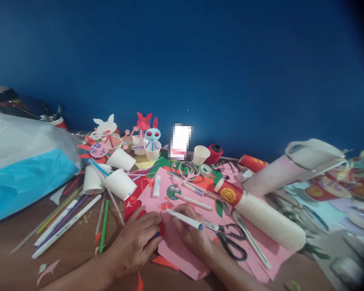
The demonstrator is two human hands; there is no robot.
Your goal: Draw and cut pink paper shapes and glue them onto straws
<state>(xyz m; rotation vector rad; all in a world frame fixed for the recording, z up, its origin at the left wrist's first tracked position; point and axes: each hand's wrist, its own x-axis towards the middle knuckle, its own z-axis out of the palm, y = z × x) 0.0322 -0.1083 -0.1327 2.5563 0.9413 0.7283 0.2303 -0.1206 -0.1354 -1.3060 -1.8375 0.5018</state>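
My left hand [135,244] rests on the pink paper sheet [177,252], its fingers curled around a red paper piece [161,228]. My right hand [189,230] grips a white marker [185,219] with a blue tip, and the tip points toward the red piece. Black-handled scissors [229,242] lie just right of my right hand. A green paper circle with a drawn face [173,192] and a white glue stick [156,186] lie on the pink paper beyond my hands.
A long stack of paper cups [268,218] lies on the pink paper at right. Loose cups, paper-cup animal figures, straws and tape crowd the wooden table's [75,246] far side. A plastic bag [24,169] sits at left, and a blue wall [182,68] rises behind.
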